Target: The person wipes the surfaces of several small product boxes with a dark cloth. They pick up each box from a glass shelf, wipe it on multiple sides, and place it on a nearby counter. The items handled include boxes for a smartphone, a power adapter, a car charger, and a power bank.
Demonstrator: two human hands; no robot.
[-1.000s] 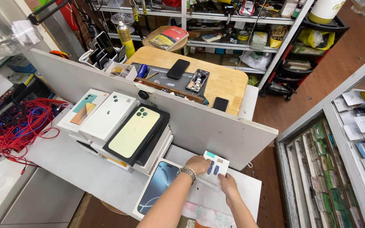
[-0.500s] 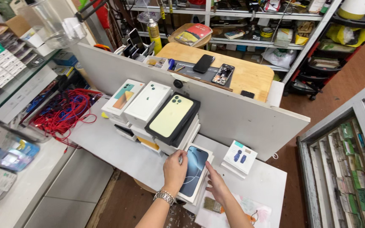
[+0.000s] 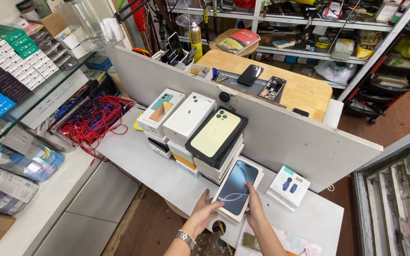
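Observation:
Both my hands hold a white phone box [image 3: 237, 187] with a dark blue phone pictured on its lid. It lies on the white counter [image 3: 134, 156], leaning against a stack of phone boxes. My left hand [image 3: 204, 214], with a metal watch on the wrist, grips its lower left edge. My right hand [image 3: 254, 208] grips its right edge. The stack beside it is topped by a black box with a pale yellow phone picture [image 3: 217, 134], a plain white box [image 3: 189, 116] and a white box with a teal and orange picture [image 3: 161, 110].
A small white box with blue earbuds pictured [image 3: 289, 186] lies right of my hands. A white partition [image 3: 285, 137] stands behind the stack; beyond it is a wooden table [image 3: 304, 92] with phones. Red cables [image 3: 93, 121] pile at left, beside a glass display case [image 3: 10, 95].
My hands let go of the small earbud box, which now lies at right. They took up the blue-pictured phone box and slid it up against the stack. The camera view shifted left.

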